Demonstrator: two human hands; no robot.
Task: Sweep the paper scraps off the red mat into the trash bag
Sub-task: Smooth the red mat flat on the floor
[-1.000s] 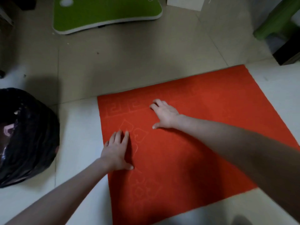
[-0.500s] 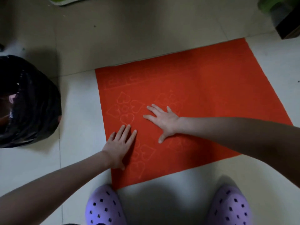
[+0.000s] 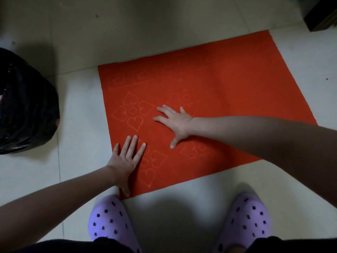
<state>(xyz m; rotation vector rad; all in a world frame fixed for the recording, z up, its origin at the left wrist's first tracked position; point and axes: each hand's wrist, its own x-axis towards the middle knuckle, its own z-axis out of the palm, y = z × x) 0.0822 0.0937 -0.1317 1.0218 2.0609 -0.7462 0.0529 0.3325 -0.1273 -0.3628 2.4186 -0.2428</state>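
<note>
Edges first: red mat (image 3: 237,88) lies flat on pale floor tiles (image 3: 82,115), a skewed rectangle; its L edge runs just under the heel of our left hand (image 3: 124,161), and its near-L corner sits right by that thumb. We see both hands pressed palm-down on the mat w/ nothing gripped; left fingers (image 3: 134,145) straight and close together, pointing away from us; right hand (image 3: 177,123) just beyond and to the R of them, apart, its fingers (image 3: 164,111) splayed and aimed L, thumb toward the near edge. Open room: a bare strip of tile left of the left fingers, btwn the mat edge and the trash bag (image 3: 27,110); the bag stands well apart from both hands and clear of the mat. Behind the wrists, two purple clogs (image 3: 111,221); the L toe is just beside the mat's near corner. Textures: mat matte, felt-like, w/ faint embossed hearts (image 3: 135,121) ahead of the left fingertips and under both hands, plus a key-pattern band near the far-L corner; bag glossy, crinkled black plastic, rounded; tiles smooth w/ thin grout lines; clogs dotted w/ small dark holes.
</note>
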